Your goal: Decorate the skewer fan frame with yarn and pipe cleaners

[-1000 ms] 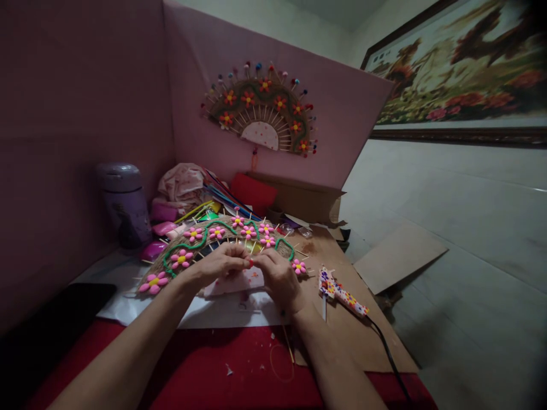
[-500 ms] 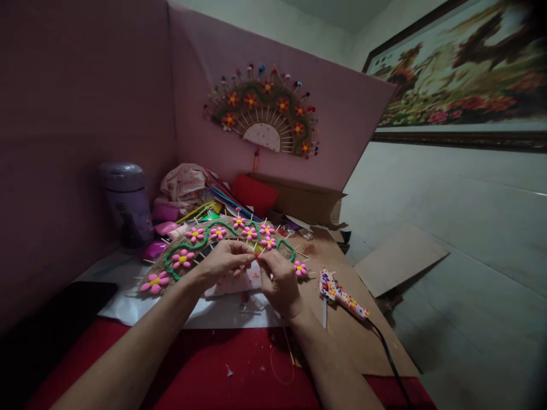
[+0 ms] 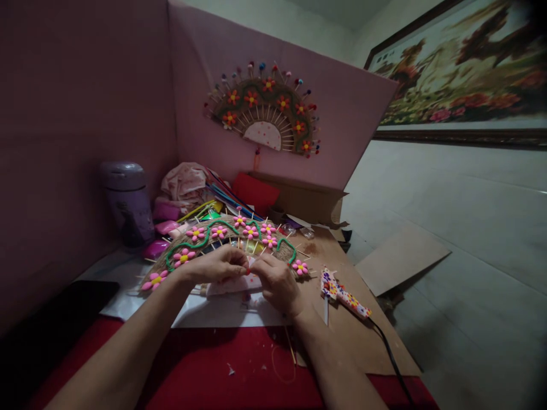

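A fan-shaped craft [image 3: 200,242] of twine and toothpicks, with pink flowers and a green pipe-cleaner line, lies on the table before me. Over its lower middle my left hand [image 3: 217,265] and my right hand [image 3: 277,285] meet fingertip to fingertip, both pinched on a tiny red piece [image 3: 248,271] too small to name. A white dotted paper piece [image 3: 233,285] lies just under the fingers.
A patterned glue gun [image 3: 344,296] with a black cord lies right of my hands. A purple flask [image 3: 127,202] stands at the left, with pink packs and coloured sticks [image 3: 222,196] behind the craft. A finished fan [image 3: 265,111] hangs on the pink board. A cardboard box [image 3: 305,202] sits behind.
Both hands stayed pinched together and sank slightly toward the table. The view shifted a little.
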`<act>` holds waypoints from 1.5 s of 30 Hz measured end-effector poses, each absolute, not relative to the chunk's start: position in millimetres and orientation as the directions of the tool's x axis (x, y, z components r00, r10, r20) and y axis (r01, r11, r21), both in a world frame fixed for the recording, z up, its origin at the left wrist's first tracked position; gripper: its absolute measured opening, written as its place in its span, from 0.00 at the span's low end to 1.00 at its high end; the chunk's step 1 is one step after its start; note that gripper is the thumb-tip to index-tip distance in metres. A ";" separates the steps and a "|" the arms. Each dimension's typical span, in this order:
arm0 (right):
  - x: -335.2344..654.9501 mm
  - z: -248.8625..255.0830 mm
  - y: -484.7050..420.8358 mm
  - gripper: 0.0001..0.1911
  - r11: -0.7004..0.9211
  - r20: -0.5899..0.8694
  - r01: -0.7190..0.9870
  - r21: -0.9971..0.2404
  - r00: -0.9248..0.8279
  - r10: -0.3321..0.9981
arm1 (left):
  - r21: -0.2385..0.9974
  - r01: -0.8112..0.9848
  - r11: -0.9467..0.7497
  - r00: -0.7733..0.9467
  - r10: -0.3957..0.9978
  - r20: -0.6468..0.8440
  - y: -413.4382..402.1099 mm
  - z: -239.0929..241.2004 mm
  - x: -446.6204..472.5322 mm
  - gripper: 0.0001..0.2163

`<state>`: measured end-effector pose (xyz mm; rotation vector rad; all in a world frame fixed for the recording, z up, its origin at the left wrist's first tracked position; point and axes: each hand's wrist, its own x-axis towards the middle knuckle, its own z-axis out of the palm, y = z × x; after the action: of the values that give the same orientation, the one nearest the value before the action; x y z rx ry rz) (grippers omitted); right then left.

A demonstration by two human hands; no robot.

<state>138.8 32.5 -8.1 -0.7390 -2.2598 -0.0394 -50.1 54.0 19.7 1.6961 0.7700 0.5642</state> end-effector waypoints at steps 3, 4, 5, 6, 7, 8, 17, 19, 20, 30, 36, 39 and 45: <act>136.2 -10.2 32.2 0.09 0.791 0.716 0.563 -0.240 -0.447 0.535 | 0.977 0.171 -0.130 0.541 0.841 0.017 54.4 18.0 -42.5 0.13; 135.3 -11.0 32.1 0.08 0.770 0.739 0.576 -0.273 -0.388 0.552 | 0.983 0.132 -0.130 0.492 0.869 0.049 54.4 17.3 -38.7 0.14; 134.5 -11.6 31.9 0.08 0.752 0.753 0.586 -0.302 -0.337 0.565 | 0.987 0.091 -0.135 0.459 0.885 0.079 54.4 16.5 -35.1 0.14; 133.7 -12.0 31.7 0.08 0.737 0.761 0.594 -0.322 -0.301 0.574 | 0.988 0.058 -0.143 0.440 0.892 0.103 54.3 15.8 -32.0 0.14; 133.2 -12.2 31.4 0.08 0.727 0.764 0.600 -0.334 -0.280 0.582 | 0.988 0.037 -0.149 0.429 0.896 0.119 54.2 15.3 -29.6 0.15; 132.9 -12.3 31.2 0.08 0.721 0.763 0.604 -0.340 -0.270 0.587 | 0.988 0.025 -0.152 0.416 0.900 0.128 53.9 14.8 -27.9 0.15; 136.0 -12.6 32.3 0.09 0.723 0.751 0.615 -0.315 -0.305 0.586 | 0.995 0.057 -0.080 0.400 0.915 0.050 52.5 16.1 -28.6 0.16; 136.5 -13.0 32.7 0.09 0.728 0.743 0.612 -0.309 -0.322 0.586 | 0.994 0.070 -0.080 0.427 0.903 0.042 53.3 16.6 -30.0 0.16; 136.8 -13.0 33.0 0.09 0.732 0.741 0.608 -0.307 -0.330 0.585 | 0.993 0.074 -0.089 0.435 0.899 0.048 53.6 16.9 -30.8 0.16; 140.4 -8.7 32.8 0.08 0.772 0.773 0.546 -0.326 -0.317 0.550 | 0.982 0.132 -0.133 0.590 0.807 0.030 49.7 23.9 -43.6 0.14; 129.5 -14.7 31.9 0.05 0.733 0.739 0.272 -0.624 -0.100 0.666 | 0.995 -0.038 -0.088 0.613 0.785 0.093 45.6 22.4 -41.5 0.11; 120.5 -20.6 33.9 0.04 0.658 0.668 0.158 -0.736 0.019 0.744 | 0.986 -0.119 -0.121 0.510 0.844 0.165 43.5 18.3 -30.4 0.11; 110.4 -18.0 22.4 0.08 0.603 0.617 0.268 -0.752 -0.035 0.786 | 0.934 -0.015 -0.358 0.229 0.908 0.352 49.9 11.6 -18.4 0.09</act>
<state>110.4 22.4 -18.0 -0.9014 -1.5994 0.5246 -18.4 49.9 11.6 1.5922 0.8587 1.2747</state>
